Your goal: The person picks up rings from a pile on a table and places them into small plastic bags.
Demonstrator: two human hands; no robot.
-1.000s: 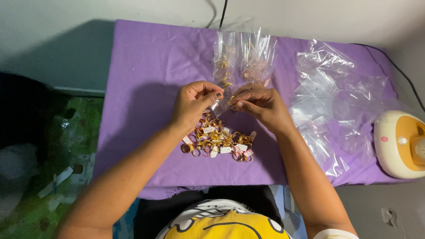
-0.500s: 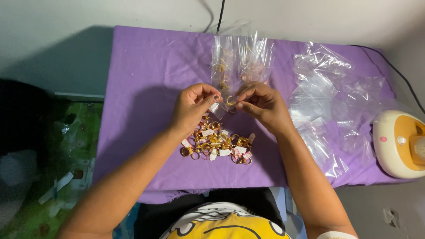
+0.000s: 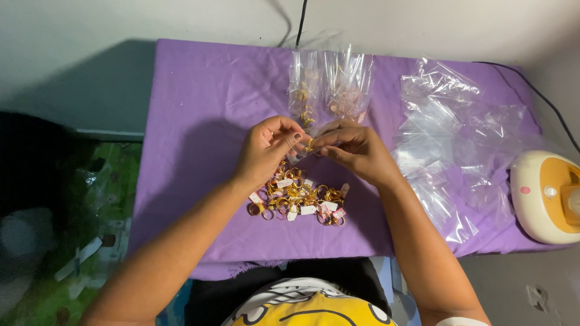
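My left hand [image 3: 269,150] and my right hand [image 3: 355,151] meet above the purple cloth [image 3: 199,115], fingertips pinched together on a small gold ring [image 3: 309,145] and a small clear bag [image 3: 297,158]. Just below them lies a pile of gold rings with small white and pink tags [image 3: 297,198]. Behind my hands lie clear bags that hold gold rings [image 3: 329,84].
A heap of empty clear plastic bags [image 3: 453,133] covers the right side of the cloth. A cream and orange device [image 3: 547,196] sits at the right edge, with a black cable [image 3: 547,102] running behind it. Another black cable [image 3: 300,21] leads off at the top.
Both hands stayed above the ring pile, with the fingers shifting slightly around the ring and bag. The pile and the bags have not moved.
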